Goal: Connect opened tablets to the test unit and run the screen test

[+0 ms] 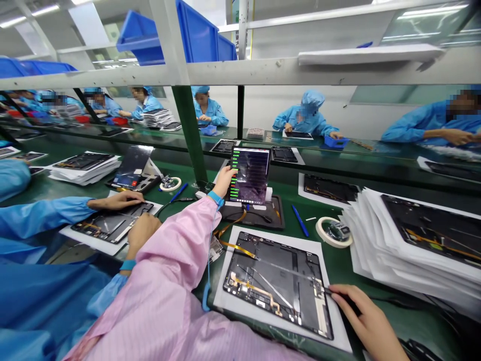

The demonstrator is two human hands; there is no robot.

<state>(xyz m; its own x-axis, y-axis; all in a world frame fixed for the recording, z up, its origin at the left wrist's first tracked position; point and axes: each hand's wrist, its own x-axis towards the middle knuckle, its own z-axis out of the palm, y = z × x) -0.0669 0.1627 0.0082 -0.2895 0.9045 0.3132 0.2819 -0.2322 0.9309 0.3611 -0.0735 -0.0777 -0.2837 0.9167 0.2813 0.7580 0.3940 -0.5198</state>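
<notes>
Head view, bench station. Left hand (225,179), pink sleeve, is up at the left edge of the upright screen (251,174). Its fingers are drawn together and closed on that edge, thumb to the front as far as shows. The screen is lit, with green bars down its left side, and stands on a black dock (276,218) at the back of the green bench (338,265). The open tablet chassis (280,283) lies flat on a white sheet (233,301) just in front of the dock. An orange flex cable (233,245) runs between the two. Right hand (363,318) rests at the chassis's lower right edge, fingers together and laid long over a thin dark lead. Cannot tell whether they grip it. Judgement: hold the screen by its frame only, off the lit glass, and keep it square on the dock so the flex stays slack and unkinked. The right hand should weigh on the sheet or rim, never on the exposed boards. Tape roll (332,231) and blue pen (299,220) lie near. A stack of sheeted chassis (406,250) sits at right. A co-worker's hand (118,200) is busy at the next place on the left.
</notes>
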